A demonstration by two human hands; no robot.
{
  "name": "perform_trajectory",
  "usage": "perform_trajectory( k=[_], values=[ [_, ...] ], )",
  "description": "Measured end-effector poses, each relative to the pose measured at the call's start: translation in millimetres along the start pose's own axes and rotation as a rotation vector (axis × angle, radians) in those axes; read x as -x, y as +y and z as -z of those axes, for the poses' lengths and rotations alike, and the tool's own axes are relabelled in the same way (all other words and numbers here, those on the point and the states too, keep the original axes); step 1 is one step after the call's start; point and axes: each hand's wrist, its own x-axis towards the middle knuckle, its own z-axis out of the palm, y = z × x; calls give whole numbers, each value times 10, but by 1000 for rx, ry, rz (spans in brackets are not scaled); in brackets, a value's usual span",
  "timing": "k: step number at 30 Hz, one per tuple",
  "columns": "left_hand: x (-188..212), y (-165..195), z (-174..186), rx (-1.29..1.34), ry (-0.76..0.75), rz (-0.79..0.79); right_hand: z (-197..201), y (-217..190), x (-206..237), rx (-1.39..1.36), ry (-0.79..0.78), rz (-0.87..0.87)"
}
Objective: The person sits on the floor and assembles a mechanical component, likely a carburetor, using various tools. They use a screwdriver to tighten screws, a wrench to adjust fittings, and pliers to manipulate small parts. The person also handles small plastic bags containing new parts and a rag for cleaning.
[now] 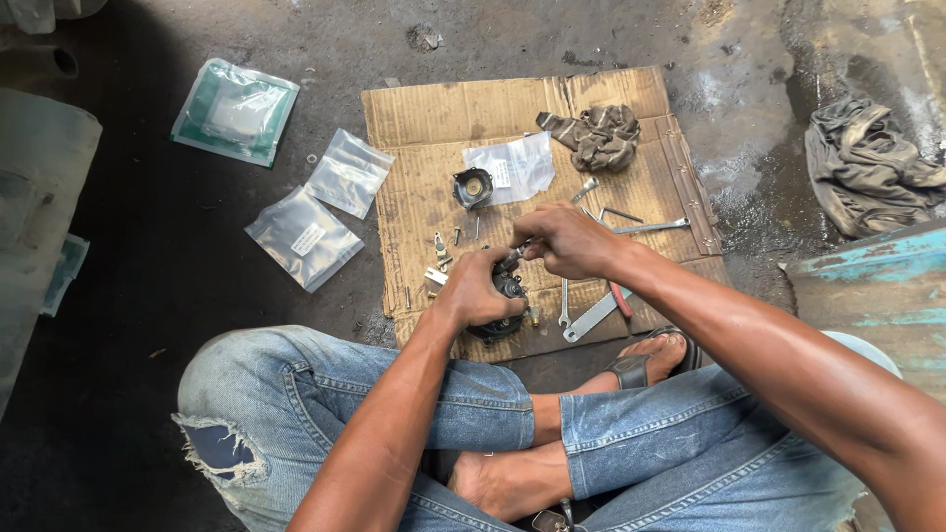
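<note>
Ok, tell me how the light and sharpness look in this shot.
Head view: daylight is soft and even on the cardboard; wet floor at right shows glare; the left edge falls into dark shadow; left hand and right hand are sharp.

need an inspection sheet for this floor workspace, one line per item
surface: flattened brown cardboard sheet on stained dark concrete floor.
job's things: dark metal engine part gripped over the cardboard; small silvery piece at its top.
clutter: small metal cup-shaped part, loose screws and small fittings, flat spanners, grey crumpled rag, clear plastic bags, green-edged packet.
grippers: left hand wrapped round the part; right hand pinching the silvery piece on top.
cables: nothing seen.
surroundings: second rag on wet floor, blue painted edge, person's crossed legs in torn jeans.
</note>
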Motion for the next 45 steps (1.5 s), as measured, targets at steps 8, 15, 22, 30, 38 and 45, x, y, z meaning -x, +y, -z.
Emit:
perform_trajectory(
  k=[8,15,22,30,38,45],
  values=[
    [20,-12,-12,-24,10,2,28,20,-5,226,-57,154],
    [28,68,13,-18,-49,66,76,-2,-7,126,-124,63],
    [26,151,-6,-49,-44,138,-73,55,-3,45,30,131],
    [41,148,-27,-86,18,63,-293,116,17,10,173,134],
    [17,108,-55,-107,-54,183,-439,77,1,1,143,-214],
    [74,88,-9,-83,-48,50,-399,-128,68,-108,179,-502]
  ],
)
